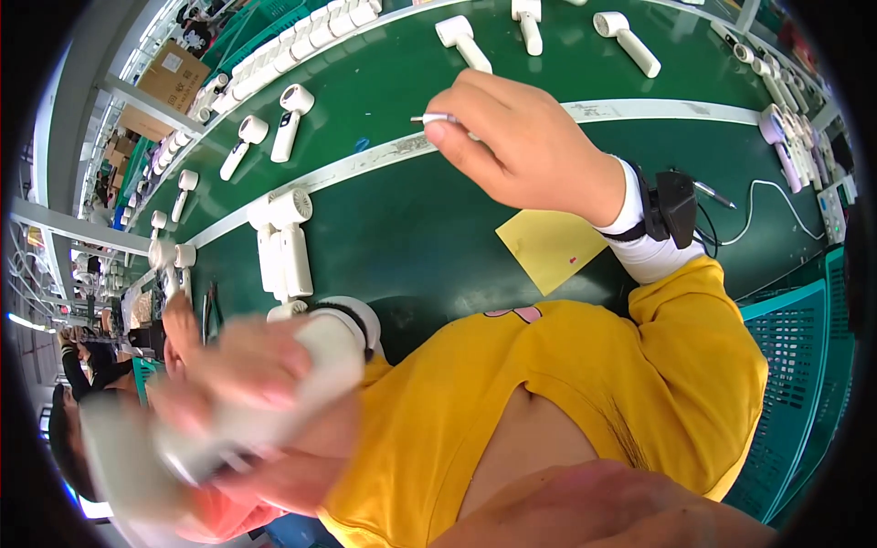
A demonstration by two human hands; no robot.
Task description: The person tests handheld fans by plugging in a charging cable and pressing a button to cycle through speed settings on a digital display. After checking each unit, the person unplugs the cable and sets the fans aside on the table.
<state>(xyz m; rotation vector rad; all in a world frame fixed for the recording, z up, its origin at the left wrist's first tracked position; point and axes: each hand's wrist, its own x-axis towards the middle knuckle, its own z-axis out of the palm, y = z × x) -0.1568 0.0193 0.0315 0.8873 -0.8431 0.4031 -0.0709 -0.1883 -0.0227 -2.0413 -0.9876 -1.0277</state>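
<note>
At the lower left, my left hand is wrapped round a white handheld fan. Motion smears both, and the fan tilts with its wide head toward the left edge. My right hand is raised over the pale strip at the bench's far edge. Thumb and forefinger pinch a small white piece with a thin metal tip; its exact kind is unclear. Below that hand lies a yellow sheet of paper on the green bench. Two white fans lie together to the left.
Beyond the pale strip, several white fans, one a fan with a dark panel, lie on a green surface. Lilac and white fans, a white cable and a pen are right. A teal basket stands nearer. Another person's hand is left.
</note>
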